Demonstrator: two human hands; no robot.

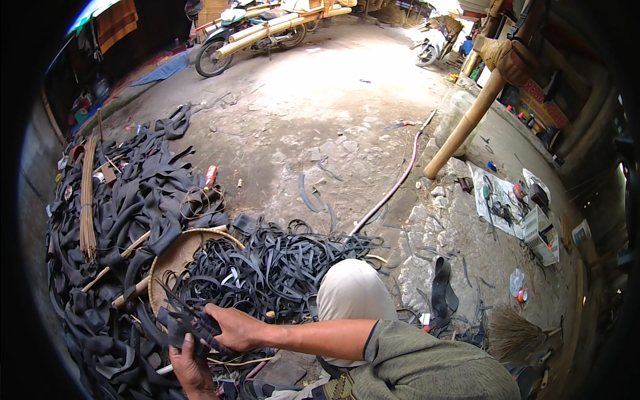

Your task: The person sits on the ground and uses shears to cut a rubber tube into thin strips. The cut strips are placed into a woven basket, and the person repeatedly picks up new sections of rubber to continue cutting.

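My left hand (pixel 192 368) is closed, thumb up, on a piece of black rubber sheet (pixel 176 328) at the lower left. Just beside it my right hand (pixel 235 328) is wrapped round the dark handles of a pair of scissors (pixel 181 299). Their blades point up and to the left, over the rubber piece. Whether they touch it I cannot tell. Beneath the hands lies a round basket (pixel 153 288) with a pale rim, partly covered by a tangled heap of thin black rubber strips (pixel 267 257).
Broad rubber pieces (pixel 143 193) pile up on the left, with a bundle of thin sticks (pixel 88 200) on top. A long hose-like rod (pixel 403 175) lies ahead. To the right are a slanted wooden post (pixel 467 123), a white plastic basket (pixel 541 235) and a broom (pixel 513 333). Motorbikes (pixel 257 37) stand far off.
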